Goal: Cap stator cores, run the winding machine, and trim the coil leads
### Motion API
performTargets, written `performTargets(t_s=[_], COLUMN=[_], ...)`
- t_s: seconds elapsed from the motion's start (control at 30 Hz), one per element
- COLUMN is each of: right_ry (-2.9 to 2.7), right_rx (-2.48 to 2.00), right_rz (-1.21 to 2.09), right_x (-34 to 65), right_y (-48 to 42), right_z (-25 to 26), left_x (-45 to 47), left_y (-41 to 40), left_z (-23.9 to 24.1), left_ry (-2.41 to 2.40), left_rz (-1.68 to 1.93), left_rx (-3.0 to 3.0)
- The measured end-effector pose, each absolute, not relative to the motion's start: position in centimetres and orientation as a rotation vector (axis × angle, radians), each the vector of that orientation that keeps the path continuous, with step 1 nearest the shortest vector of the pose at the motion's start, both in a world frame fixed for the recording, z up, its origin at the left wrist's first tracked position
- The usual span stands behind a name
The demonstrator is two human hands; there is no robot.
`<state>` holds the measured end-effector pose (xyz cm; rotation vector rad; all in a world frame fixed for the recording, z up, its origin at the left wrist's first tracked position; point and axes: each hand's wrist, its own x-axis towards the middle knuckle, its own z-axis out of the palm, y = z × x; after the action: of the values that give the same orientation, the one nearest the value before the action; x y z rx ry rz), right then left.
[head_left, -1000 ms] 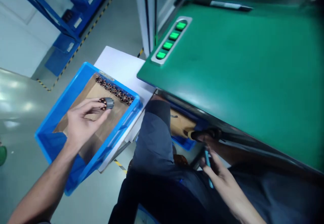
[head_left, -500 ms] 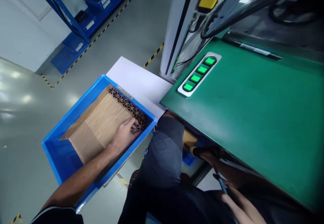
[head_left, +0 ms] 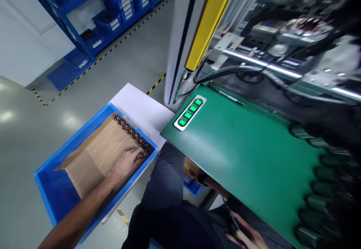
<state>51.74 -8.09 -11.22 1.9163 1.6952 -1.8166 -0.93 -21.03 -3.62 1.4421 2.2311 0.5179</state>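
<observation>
Reaching left hand (head_left: 126,162) touches diagonal row of stators (head_left: 132,133).

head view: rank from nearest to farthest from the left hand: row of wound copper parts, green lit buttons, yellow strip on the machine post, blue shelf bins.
1. Row of wound copper parts: along the blue crate's far wall, at the fingers of the left hand.
2. Green lit buttons: on the green table's near corner, to the right.
3. Yellow strip: on the machine post, above the buttons.
4. Blue shelf bins: across the floor, top left.
</observation>
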Motion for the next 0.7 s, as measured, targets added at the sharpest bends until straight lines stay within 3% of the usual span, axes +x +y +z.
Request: performTargets(t_s=[0.1,0.33,0.5,0.67,0.7], right_ry=[2.044,2.132,2.166,2.207,2.236], right_rx=[1.653,1.331,1.316,1.458,1.563], right_rz=[-1.551,-1.504,-1.532,-1.660,-1.626], right_x=[48.4,46.1,51.8,61.9,63.6], right_y=[-5.3,-6.0,-7.8,-7.1,-6.2], right_z=[-10.0,-6.9,1.0,14.2,16.6], left_x=[-1.0,2.9,11.9,28.8,32.6], left_y=[-21.0,-22.1,-17.7,-11.6,-10.7], left_z=[0.8,8.0,6.0,-0.1,-1.2], left_ry=[2.315,2.464,1.933,1.016,0.805], left_rz=[0.510,0.764,0.953,0.777,0.599], left_rx=[1.511,1.605,1.963,2.298,2.405])
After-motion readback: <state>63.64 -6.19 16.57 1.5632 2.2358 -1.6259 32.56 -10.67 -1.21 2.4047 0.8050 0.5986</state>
